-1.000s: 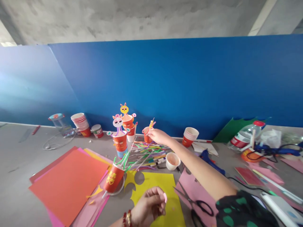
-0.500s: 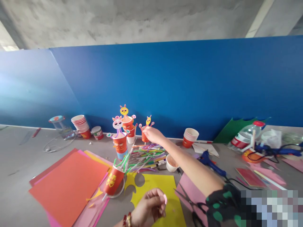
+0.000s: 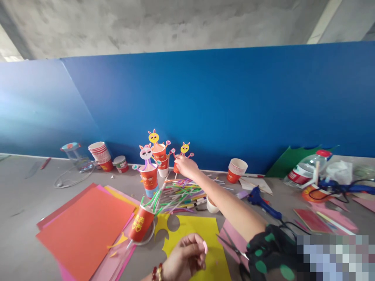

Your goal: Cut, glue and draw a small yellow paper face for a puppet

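My left hand (image 3: 187, 253), with beaded bracelets at the wrist, is closed at the bottom centre, over a cut yellow sheet (image 3: 199, 226). A small curved pink paper piece (image 3: 205, 246) is pinched between its thumb and finger. My right hand (image 3: 186, 167) reaches to the back and grips a small red paper cup (image 3: 176, 165). A yellow animal-faced cutout (image 3: 184, 148) with round-ended arms rises from this cup, and a thin stick shows below it; the fingers hide part of the cup. Similar decorated cups (image 3: 148, 177) stand just to the left.
Straws and markers (image 3: 184, 193) lie in a heap under my right arm. A red cup of green straws (image 3: 142, 223) leans beside orange paper (image 3: 90, 230). Open scissors (image 3: 231, 244), a blue glue gun (image 3: 265, 205), stacked cups (image 3: 236, 169) and a bottle (image 3: 307, 168) are to the right.
My right hand has shifted slightly left with the small cup, and its cutout has turned more toward me. My left hand stays nearly still with the pink piece.
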`<state>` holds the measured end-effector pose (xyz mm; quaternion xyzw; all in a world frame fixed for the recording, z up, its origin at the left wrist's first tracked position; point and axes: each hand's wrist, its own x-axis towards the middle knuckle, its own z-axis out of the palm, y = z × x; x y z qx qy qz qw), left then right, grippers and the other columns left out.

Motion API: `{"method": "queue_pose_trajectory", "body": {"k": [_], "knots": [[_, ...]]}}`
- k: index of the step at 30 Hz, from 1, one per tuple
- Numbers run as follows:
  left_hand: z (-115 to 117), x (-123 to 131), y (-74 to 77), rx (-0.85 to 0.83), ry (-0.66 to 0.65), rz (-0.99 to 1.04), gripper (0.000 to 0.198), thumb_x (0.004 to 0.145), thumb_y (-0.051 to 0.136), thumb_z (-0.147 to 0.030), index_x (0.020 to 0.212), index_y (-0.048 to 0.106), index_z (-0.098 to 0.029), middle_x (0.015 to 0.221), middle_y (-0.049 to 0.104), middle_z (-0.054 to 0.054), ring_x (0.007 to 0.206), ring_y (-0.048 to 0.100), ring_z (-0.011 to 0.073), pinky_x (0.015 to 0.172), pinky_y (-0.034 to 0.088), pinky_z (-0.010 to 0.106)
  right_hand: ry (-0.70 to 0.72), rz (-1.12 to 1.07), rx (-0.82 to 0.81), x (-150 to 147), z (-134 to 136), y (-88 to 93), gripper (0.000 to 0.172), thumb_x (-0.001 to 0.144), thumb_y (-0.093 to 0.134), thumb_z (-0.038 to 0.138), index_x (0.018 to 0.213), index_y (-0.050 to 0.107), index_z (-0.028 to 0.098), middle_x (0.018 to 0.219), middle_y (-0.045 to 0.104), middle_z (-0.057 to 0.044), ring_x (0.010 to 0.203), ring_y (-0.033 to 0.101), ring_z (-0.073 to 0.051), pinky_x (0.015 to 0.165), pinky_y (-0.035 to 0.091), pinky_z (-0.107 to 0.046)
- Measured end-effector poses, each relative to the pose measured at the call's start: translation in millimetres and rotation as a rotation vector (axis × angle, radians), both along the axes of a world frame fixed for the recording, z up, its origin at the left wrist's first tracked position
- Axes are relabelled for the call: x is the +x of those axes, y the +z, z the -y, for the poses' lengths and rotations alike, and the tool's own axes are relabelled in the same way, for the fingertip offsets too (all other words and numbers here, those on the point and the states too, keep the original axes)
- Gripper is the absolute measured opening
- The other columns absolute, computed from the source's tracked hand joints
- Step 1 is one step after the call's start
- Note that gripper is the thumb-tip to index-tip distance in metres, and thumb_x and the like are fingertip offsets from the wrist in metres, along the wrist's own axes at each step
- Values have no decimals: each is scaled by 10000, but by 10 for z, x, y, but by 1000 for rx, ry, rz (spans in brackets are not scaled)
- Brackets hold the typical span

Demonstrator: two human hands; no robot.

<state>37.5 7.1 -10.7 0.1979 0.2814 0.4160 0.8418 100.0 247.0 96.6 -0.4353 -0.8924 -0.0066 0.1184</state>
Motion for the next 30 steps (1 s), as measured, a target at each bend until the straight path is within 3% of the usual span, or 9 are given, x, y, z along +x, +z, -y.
{"method": "queue_pose_trajectory", "body": {"k": [8,17,30], "knots": [[6,19,-35,-10,-3,-1,278,637,893,-254,689,651,-128,557,578,-11,459,463,61,536,355,213,-51,20,-20,136,-30,-35,303,983,610,318,1252,600,180,1269,619,-95,1047,650,-232,880,567,-435],[-6,5,-16,5,5,-17,301,620,901,-279,676,646,-130,536,559,-15,454,424,57,524,326,213,-124,133,-82,-92,-162,49,305,978,620,317,1251,602,183,1266,619,-95,1053,649,-234,880,566,-428],[-23,6,-37,5,6,1,290,623,904,-271,675,659,-124,520,558,-14,444,421,54,512,323,206,-106,122,36,-132,30,39,295,986,605,315,1250,602,184,1268,620,-93,1048,649,-231,882,567,-433]]}}
